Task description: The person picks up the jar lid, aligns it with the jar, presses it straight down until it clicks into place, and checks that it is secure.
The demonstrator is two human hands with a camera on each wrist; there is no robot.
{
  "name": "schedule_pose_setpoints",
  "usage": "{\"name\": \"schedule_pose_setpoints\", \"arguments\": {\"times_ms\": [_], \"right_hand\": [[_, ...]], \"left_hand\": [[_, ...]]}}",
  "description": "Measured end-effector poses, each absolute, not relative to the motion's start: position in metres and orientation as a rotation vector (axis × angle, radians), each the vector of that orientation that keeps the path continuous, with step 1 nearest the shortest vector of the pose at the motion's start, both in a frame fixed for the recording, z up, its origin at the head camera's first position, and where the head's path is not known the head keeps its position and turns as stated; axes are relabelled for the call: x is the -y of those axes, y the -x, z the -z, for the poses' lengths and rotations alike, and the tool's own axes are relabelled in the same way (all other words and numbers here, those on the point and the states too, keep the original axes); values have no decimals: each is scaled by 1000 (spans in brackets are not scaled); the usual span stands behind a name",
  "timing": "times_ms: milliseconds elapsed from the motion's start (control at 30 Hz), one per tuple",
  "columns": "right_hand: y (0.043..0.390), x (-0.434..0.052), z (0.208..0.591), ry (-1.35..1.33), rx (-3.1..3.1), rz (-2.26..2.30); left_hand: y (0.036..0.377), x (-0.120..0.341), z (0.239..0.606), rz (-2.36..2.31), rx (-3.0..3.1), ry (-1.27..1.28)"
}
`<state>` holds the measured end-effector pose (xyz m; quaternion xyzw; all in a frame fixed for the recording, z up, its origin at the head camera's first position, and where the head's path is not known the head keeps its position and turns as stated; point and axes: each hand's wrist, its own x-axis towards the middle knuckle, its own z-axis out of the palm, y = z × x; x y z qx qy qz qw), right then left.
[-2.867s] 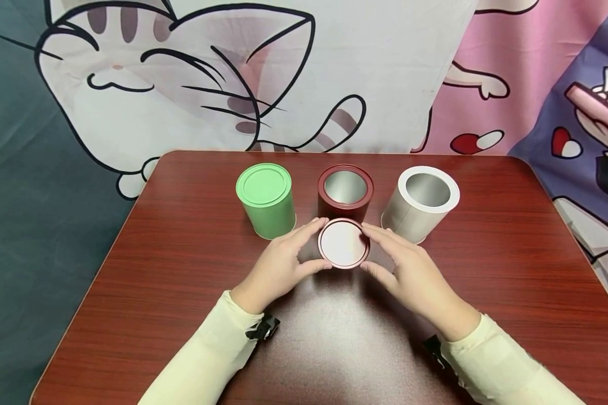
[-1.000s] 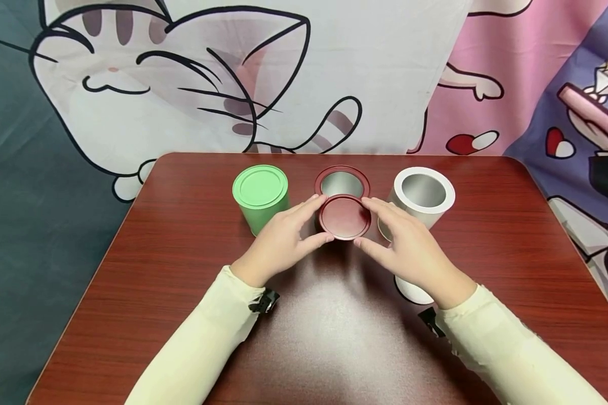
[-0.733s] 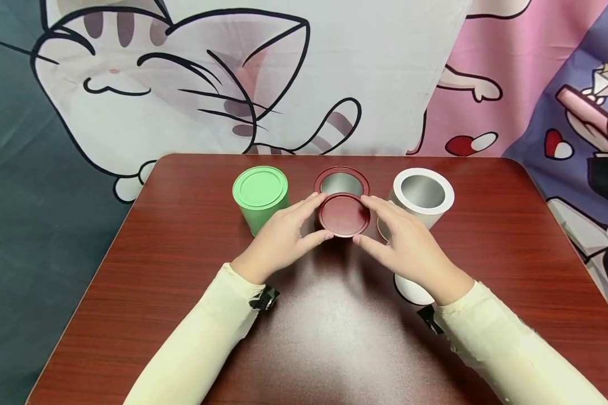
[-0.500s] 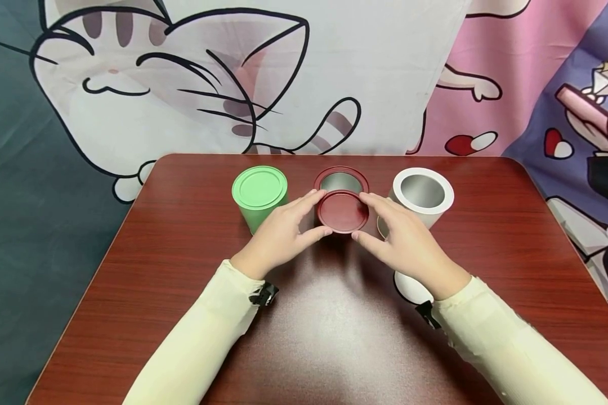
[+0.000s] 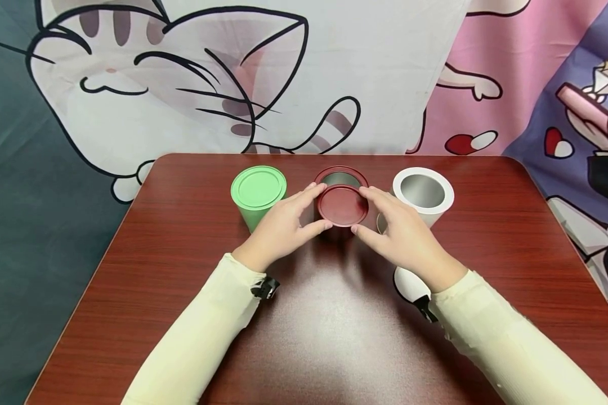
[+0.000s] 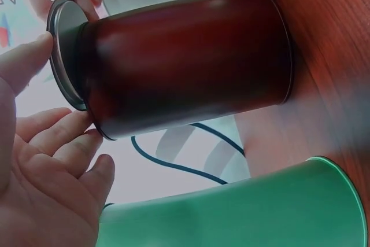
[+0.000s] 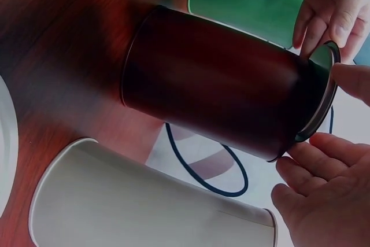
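A round dark red lid (image 5: 343,206) is held between my two hands, over the near part of the opening of a dark red can (image 6: 185,62). The can stands upright, and the far part of its mouth still shows. My left hand (image 5: 278,228) pinches the lid's left edge between thumb and fingertips. On the opposite edge, my right hand (image 5: 407,242) grips it the same way. Both wrist views show the lid tilted at the can's top, its near edge raised off the rim.
A green can (image 5: 259,188) with a green lid on it stands to the left. To the right is a white can (image 5: 423,173) with an open top. A white lid (image 5: 410,284) lies on the wooden table (image 5: 157,270) under my right wrist, partly hidden.
Both hands have carried the red lid away from me, from in front of the red can to over its mouth. It now covers more of the opening.
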<state>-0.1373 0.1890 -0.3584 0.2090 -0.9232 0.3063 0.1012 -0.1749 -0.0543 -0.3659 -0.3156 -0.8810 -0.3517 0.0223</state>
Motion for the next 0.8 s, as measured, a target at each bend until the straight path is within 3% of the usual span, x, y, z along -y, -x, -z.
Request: {"name": "schedule_pose_setpoints", "arguments": {"times_ms": [800], "right_hand": [[155,-189,349,-523,2826,-915]], "left_hand": [[192,47,367,1190,2755,883]]}}
